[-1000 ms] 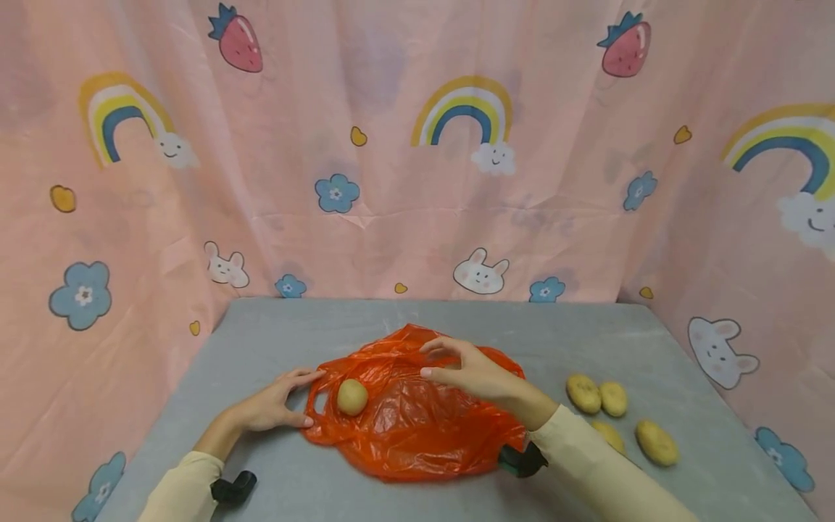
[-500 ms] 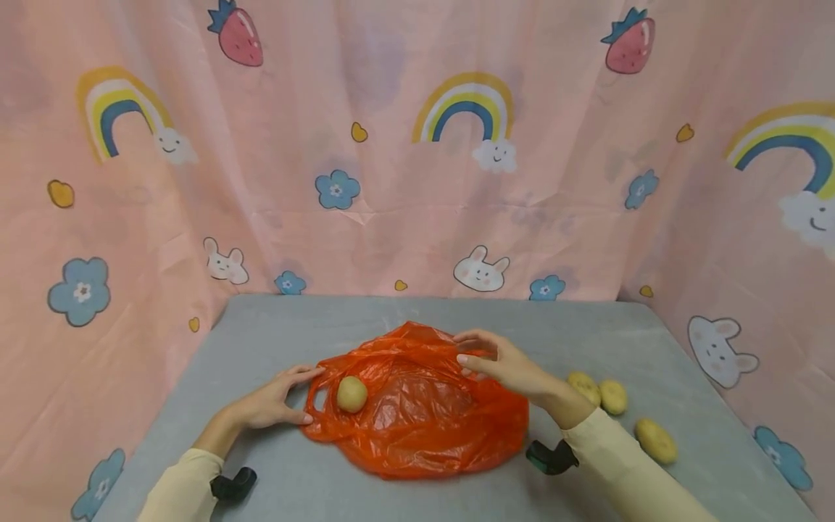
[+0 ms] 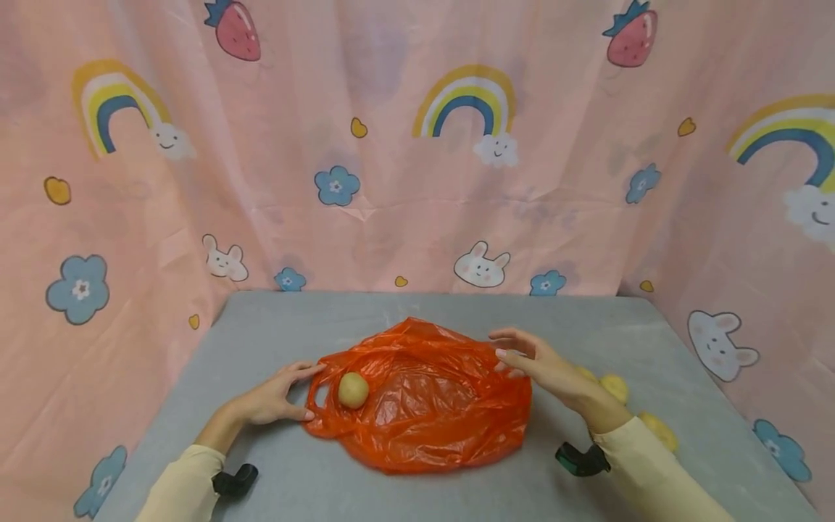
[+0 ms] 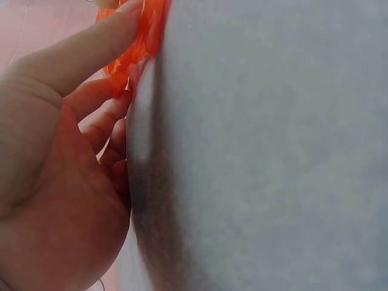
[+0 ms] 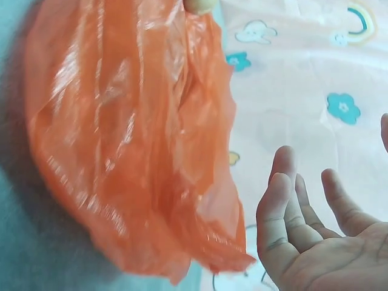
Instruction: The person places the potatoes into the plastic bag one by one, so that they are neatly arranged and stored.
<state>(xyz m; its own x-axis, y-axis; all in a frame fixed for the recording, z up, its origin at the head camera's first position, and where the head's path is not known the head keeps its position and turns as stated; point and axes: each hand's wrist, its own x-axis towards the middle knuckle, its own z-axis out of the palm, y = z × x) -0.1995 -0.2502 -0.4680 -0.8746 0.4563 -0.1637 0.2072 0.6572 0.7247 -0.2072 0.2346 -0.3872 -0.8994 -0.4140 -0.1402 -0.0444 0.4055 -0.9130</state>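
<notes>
A crumpled orange-red plastic bag lies spread on the grey table, with its handle hole towards the left. One round potato rests on the bag beside that hole. My left hand touches the bag's handle end, thumb and forefinger apart on either side of the hole. In the left wrist view, the thumb lies against the orange plastic. Just beyond the bag's right edge, my right hand hovers with loosely bent fingers and nothing in them. The right wrist view shows it apart from the bag.
Several more potatoes lie on the right of the table, partly hidden behind my right forearm. A pink printed curtain closes off the back and both sides. Each wrist carries a dark camera mount.
My right hand has moved right, from above the bag to past its right edge, and its forearm now covers more of the loose potatoes. The left hand and the potato on the bag stay put.
</notes>
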